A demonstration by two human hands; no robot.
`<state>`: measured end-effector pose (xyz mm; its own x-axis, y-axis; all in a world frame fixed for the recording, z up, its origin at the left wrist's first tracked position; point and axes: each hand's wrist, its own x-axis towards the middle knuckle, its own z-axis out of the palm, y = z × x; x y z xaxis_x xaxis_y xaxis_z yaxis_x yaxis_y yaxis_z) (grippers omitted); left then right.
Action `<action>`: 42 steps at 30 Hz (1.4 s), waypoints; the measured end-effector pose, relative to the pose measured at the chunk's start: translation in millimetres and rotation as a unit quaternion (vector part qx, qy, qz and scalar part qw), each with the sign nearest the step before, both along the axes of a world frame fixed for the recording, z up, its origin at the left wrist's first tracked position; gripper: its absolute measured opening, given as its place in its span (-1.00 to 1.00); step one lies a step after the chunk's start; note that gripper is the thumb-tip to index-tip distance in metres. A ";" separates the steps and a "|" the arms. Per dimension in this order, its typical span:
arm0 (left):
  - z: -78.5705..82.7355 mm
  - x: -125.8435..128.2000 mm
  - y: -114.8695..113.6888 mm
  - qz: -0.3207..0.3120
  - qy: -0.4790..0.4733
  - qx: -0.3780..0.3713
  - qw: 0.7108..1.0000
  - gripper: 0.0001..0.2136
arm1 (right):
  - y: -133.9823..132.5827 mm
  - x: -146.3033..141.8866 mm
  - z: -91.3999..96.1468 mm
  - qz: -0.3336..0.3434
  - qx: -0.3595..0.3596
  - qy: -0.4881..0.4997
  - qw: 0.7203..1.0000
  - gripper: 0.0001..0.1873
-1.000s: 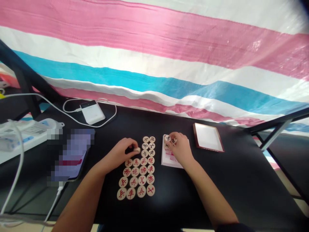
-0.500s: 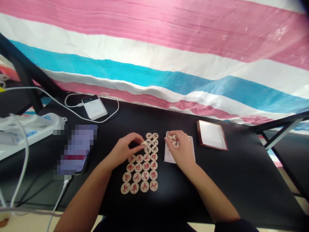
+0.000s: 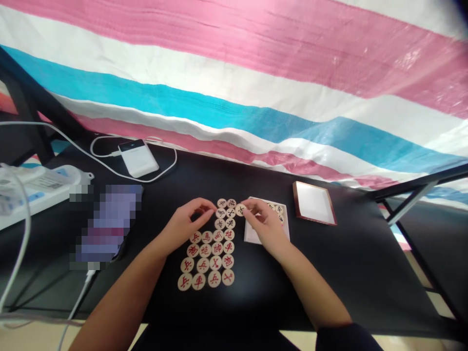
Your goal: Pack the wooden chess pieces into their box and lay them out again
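Observation:
Round wooden xiangqi pieces (image 3: 217, 248) lie in rows on the black desk, red-marked nearer me and black-marked at the far end. My left hand (image 3: 190, 219) is at the left of the far rows, thumb and forefinger pinched beside a black-marked piece (image 3: 220, 213); whatever lies between the fingertips is hidden. In my right hand (image 3: 265, 222), a black-marked xiangqi piece (image 3: 240, 210) is held by the fingertips, just right of the rows. Beneath that hand sits a white open box (image 3: 251, 235), with several more pieces in its far right part.
A brown-edged box lid (image 3: 314, 204) lies at the right, inside up. Left of the pieces are a phone (image 3: 109, 222) on a cable, a white power bank (image 3: 139, 160) and a power strip (image 3: 47, 187). A striped sheet (image 3: 234, 73) hangs behind the desk.
My right hand has come out of the box leftward with a black-marked piece. My left fingertips have drawn slightly back from the rows, and the piece seen in them is now hidden.

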<state>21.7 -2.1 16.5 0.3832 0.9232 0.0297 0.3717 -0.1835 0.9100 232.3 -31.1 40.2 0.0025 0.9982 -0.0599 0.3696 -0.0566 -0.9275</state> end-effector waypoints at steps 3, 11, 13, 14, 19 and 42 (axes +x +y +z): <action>-1.9 -4.3 2.5 0.017 0.020 0.006 1.000 -0.81 | 7.4 14.6 0.2 -0.034 -0.006 0.020 0.999 -0.69; -3.4 -6.0 4.0 0.012 0.041 0.022 0.999 -0.83 | 14.4 32.7 -3.3 -0.053 0.024 0.046 0.997 -0.75; -2.5 -5.8 4.2 0.013 0.048 0.024 0.998 -0.82 | 15.4 32.6 -6.8 -0.059 0.020 0.089 0.994 -0.77; -2.2 -5.9 4.4 0.014 0.051 0.026 0.998 -0.82 | 15.9 32.4 -8.5 -0.065 0.017 0.112 0.991 -0.77; -2.1 -8.2 5.3 0.015 0.056 0.037 0.998 -0.82 | 17.3 33.9 -11.5 -0.071 0.022 0.157 0.985 -0.71; 0.8 -10.1 6.5 0.038 0.067 0.021 0.997 -0.78 | 13.9 35.3 -2.9 -0.078 -0.051 -0.239 0.966 -0.86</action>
